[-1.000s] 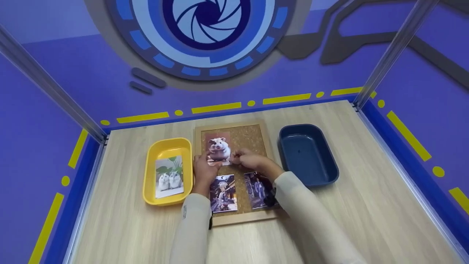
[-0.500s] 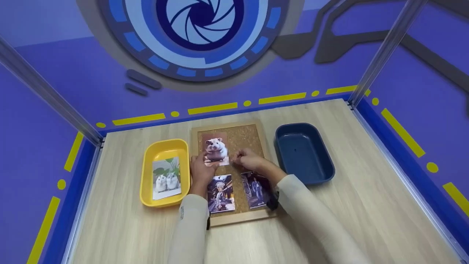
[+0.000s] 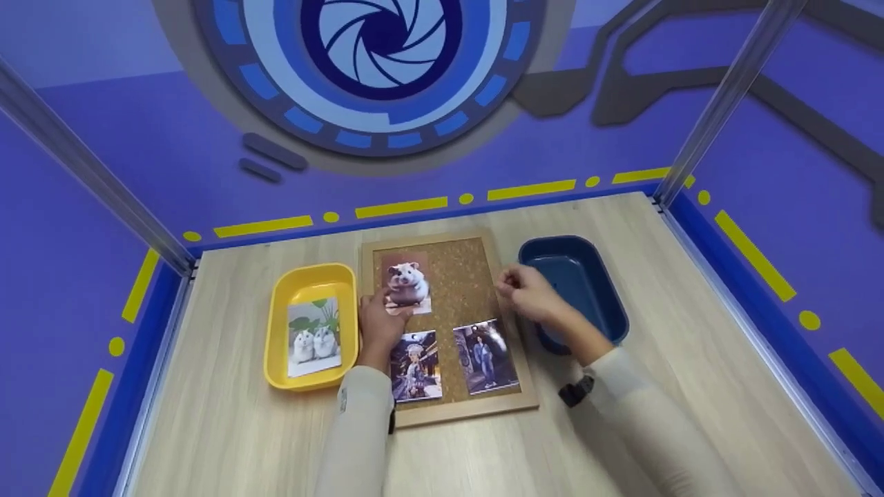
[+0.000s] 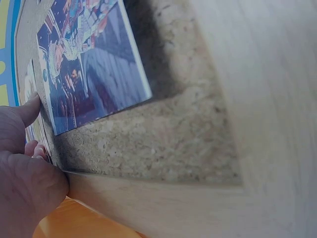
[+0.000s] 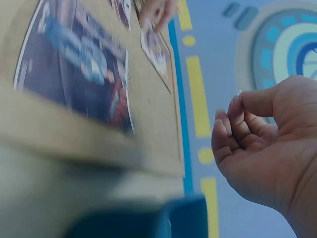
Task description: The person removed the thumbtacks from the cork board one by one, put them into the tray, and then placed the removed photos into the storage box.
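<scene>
At the upper left of the corkboard (image 3: 466, 276) lies a photo of a hamster (image 3: 407, 276). My left hand (image 3: 381, 328) holds this photo at its lower left corner, thumb by the bottom edge and fingers along the side. My right hand (image 3: 535, 297) is off the board, in front of the navy tray (image 3: 606, 283) in the head view. Its thumb and forefinger pinch a tiny shiny pin (image 5: 239, 92), mostly hidden by the fingertips. Two more photos are on the lower board: a figure in a white hat (image 3: 416, 366) and a figure in blue (image 3: 487, 355).
A yellow tray (image 3: 276, 359) stands left of the board, with a photo of two hamsters (image 3: 314, 338) in it. The wooden table (image 3: 476, 455) ends at blue-purple walls at the back and sides.
My right hand has lifted away from the lower right corner of the hamster photo and moved right, toward the navy tray, with its fingertips together. My left hand stays at the photo.
</scene>
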`<state>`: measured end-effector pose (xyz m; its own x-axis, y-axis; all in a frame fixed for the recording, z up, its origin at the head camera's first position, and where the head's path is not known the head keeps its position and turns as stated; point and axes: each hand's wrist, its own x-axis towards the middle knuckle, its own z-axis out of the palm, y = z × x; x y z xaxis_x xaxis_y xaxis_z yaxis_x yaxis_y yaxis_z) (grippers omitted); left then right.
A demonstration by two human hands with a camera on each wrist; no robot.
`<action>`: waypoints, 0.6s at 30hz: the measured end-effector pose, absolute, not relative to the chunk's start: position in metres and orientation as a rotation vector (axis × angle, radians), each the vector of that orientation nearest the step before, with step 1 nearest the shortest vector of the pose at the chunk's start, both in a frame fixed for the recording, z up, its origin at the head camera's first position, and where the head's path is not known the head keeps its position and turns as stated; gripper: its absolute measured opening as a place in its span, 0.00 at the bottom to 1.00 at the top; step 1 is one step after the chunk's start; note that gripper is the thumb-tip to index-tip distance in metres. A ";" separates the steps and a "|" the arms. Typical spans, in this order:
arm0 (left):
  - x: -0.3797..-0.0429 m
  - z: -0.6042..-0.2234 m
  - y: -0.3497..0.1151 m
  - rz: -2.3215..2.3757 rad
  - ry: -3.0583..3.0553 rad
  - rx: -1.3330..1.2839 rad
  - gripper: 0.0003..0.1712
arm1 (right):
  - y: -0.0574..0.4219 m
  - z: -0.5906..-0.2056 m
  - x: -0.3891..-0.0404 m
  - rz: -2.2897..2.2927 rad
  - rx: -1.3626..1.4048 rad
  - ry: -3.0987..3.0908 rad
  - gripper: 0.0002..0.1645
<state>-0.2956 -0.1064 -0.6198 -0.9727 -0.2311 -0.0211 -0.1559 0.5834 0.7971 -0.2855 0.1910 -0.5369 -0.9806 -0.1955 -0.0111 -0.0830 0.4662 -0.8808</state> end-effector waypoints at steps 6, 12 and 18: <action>-0.295 -0.620 -0.108 -1.329 -2.718 0.325 0.38 | 0.240 -0.534 -0.288 -1.482 -0.162 2.723 0.03; -0.295 -0.620 -0.109 -1.333 -2.705 0.328 0.39 | 0.278 -0.547 -0.298 -0.981 -0.136 2.819 0.04; -0.295 -0.618 -0.108 -1.339 -2.700 0.347 0.42 | 0.288 -0.556 -0.303 -0.478 -0.269 2.775 0.06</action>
<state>-0.2948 -0.1080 -0.6184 -0.9682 -0.2501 -0.0049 -0.1553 0.5856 0.7955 -0.3029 0.2884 -0.5563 -0.9337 -0.2344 -0.2708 -0.1304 0.9266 -0.3526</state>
